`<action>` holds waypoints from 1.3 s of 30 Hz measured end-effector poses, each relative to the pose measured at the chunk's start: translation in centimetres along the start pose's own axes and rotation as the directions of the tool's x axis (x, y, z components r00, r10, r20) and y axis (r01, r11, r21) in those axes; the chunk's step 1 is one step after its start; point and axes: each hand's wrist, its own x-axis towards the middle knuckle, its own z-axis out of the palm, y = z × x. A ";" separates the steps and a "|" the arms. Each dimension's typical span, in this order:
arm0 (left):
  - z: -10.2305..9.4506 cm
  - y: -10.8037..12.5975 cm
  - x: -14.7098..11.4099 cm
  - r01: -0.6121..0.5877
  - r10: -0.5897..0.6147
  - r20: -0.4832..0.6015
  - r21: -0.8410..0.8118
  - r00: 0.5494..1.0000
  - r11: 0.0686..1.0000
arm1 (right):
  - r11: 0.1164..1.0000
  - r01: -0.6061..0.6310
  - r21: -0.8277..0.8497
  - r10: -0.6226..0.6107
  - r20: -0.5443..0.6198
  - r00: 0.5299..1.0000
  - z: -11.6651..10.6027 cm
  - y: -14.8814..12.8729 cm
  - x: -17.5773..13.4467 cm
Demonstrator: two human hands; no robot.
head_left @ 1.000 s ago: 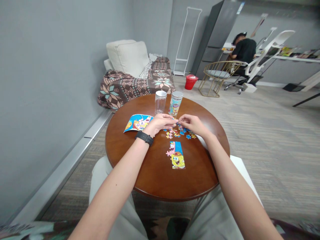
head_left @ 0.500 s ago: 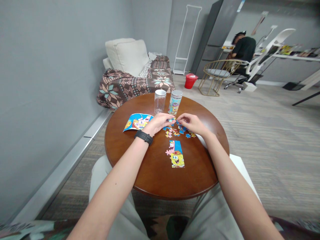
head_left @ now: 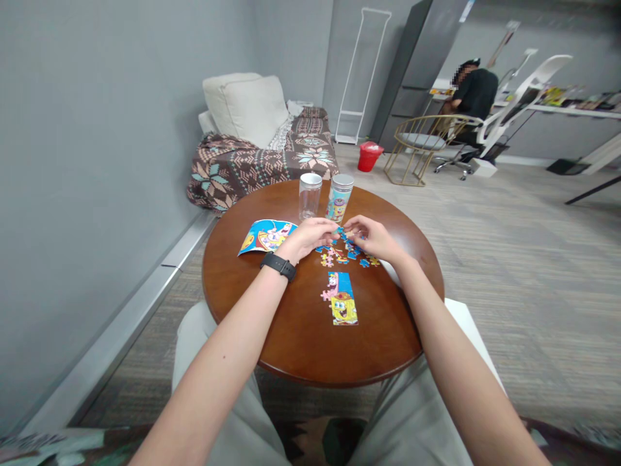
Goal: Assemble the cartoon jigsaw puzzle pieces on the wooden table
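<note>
My left hand (head_left: 313, 236), with a black watch on its wrist, reaches over a loose pile of jigsaw puzzle pieces (head_left: 352, 247). Opposite it, my right hand (head_left: 371, 237) is bent over the pile's right side. Both hands have fingers drawn together around small puzzle pieces; a bluish piece shows between the fingertips, its outline too small to make out. Nearer to me lies a joined section of puzzle (head_left: 343, 304), with a yellow cartoon face, a pink figure and a blue background. Left of my left hand rests a curled picture sheet (head_left: 264, 237) in matching colours.
A clear jar (head_left: 309, 197) with a silvery-white lid and a printed canister (head_left: 338, 199) stand behind the pile on the round wooden table (head_left: 291, 323). Something white lies partly under my right forearm. Farther back are a draped couch (head_left: 262, 162), a red bin (head_left: 370, 157) and a seated person (head_left: 475, 94).
My fingertips have shifted slightly over the pile, and a bluish piece now shows between them where a yellowish bit was. The joined section, sheet and jars stay put.
</note>
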 end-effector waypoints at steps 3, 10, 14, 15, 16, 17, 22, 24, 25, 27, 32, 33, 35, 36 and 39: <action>0.1 0.1 -0.1 0.013 -0.014 -0.010 -0.023 1.000 1.000 | 0.999 -0.017 0.037 0.017 -0.001 1.000 0.0 0.1 0.0; 0.1 0.2 -0.4 0.034 -0.035 -0.042 -0.031 0.999 0.999 | 0.996 -0.022 0.084 0.023 -0.011 1.000 0.1 0.2 0.0; 0.1 0.2 -0.4 0.019 -0.020 -0.039 -0.037 0.999 0.999 | 0.996 -0.003 0.088 -0.002 0.050 0.999 0.1 0.2 -0.1; 0.1 0.2 -0.4 0.019 -0.020 -0.041 -0.036 0.999 0.999 | 0.997 0.003 0.079 -0.008 0.062 0.998 0.1 0.2 -0.1; 0.1 0.2 -0.4 0.019 -0.021 -0.042 -0.035 0.999 0.999 | 0.997 0.010 0.071 -0.014 0.064 0.998 0.1 0.2 -0.1; 0.2 0.3 -0.4 0.020 -0.021 -0.042 -0.032 0.999 0.999 | 0.998 0.017 0.064 -0.020 0.056 0.998 0.1 0.2 -0.1; 0.3 0.5 -0.5 0.017 -0.018 -0.027 -0.035 0.999 0.999 | 0.999 0.017 0.049 -0.018 0.015 1.000 0.1 0.1 -0.1; 0.4 0.5 -0.6 0.018 -0.020 -0.035 -0.045 0.999 0.999 | 0.999 0.011 0.032 -0.012 0.027 1.000 0.1 0.1 -0.1; 0.4 0.5 -0.6 0.022 -0.024 -0.040 -0.049 0.999 0.999 | 1.000 0.006 0.020 -0.007 0.032 0.999 0.0 0.2 -0.1; 0.4 0.6 -0.6 0.027 -0.030 -0.048 -0.057 0.998 0.998 | 1.000 -0.004 -0.008 0.005 0.036 0.999 0.0 0.2 0.0; 0.2 0.6 -0.6 0.024 -0.027 -0.057 -0.047 0.998 0.999 | 0.998 0.007 -0.061 -0.006 0.020 1.000 0.1 0.4 0.1; 0.1 0.6 -0.6 0.024 -0.027 -0.060 -0.042 0.998 0.999 | 0.999 0.002 -0.049 -0.001 0.015 1.000 0.2 0.4 0.1; -0.1 0.5 -0.5 0.026 -0.029 -0.069 -0.040 0.997 0.999 | 1.000 -0.016 -0.019 0.016 0.011 1.000 0.3 0.5 0.1; -0.2 0.4 -0.4 0.025 -0.029 -0.081 -0.048 0.996 0.999 | 0.999 -0.027 -0.019 0.027 0.002 1.000 0.4 0.6 0.1; -0.4 0.3 -0.2 0.031 -0.037 -0.104 -0.065 0.994 0.997 | 0.998 -0.064 0.030 0.064 -0.023 0.998 0.5 0.8 0.1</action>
